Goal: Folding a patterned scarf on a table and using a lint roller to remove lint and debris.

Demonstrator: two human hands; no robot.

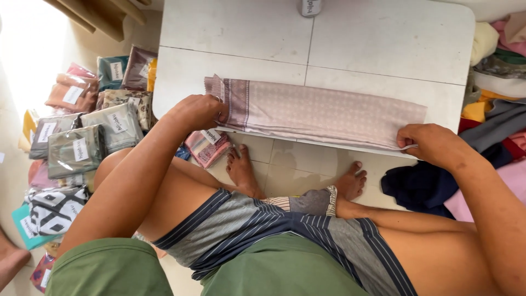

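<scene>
Top of the view is filled by the broad white folding surface (378, 38), a seam running down its middle and another across it. Stretched along its near edge lies the long folded strip of dusty-pink patterned cloth (323, 112), flat, with a darker bordered end on the left and its right end reaching almost to the surface's corner. Under and in front of the surface, pale floor tiles (287, 161) show, with the person's two bare feet planted on them.

Off to the left sits a big heap of folded fabrics sealed in clear plastic packets (87, 137), each with a white label, in greys, browns, pinks and a black-and-white print. To the right, a loose pile of unpacked cloths (501, 82) in cream, yellow, grey, red and pink, with a dark navy piece (419, 186) slumped on the floor just below.

Now the hands. The left hand (198, 111) is curled shut at the bordered left end of the pink cloth, fingers pinching its edge. The right hand (430, 142) is down at the right end, fingers closed on the cloth's lower corner right at the surface's edge.

One small pink packet (208, 147) lies just below the left hand.
</scene>
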